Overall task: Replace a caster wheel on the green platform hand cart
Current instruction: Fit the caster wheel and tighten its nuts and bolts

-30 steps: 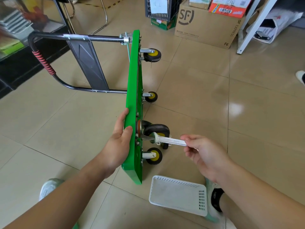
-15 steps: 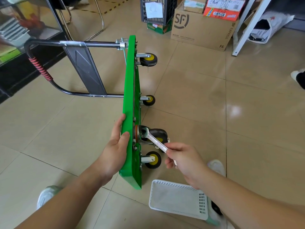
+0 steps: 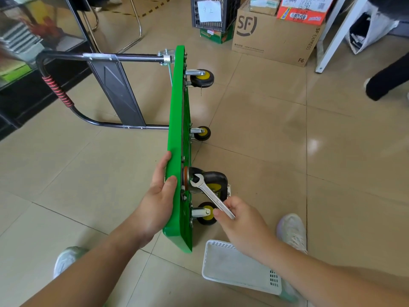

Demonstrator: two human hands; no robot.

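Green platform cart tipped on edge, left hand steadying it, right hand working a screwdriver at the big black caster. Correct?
Not a screwdriver: head view shows the right hand gripping a silver open-end wrench at the big black caster. Rest holds.

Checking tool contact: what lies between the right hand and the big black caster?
A silver wrench, held by the right hand, its open end at the caster mount. Head view.
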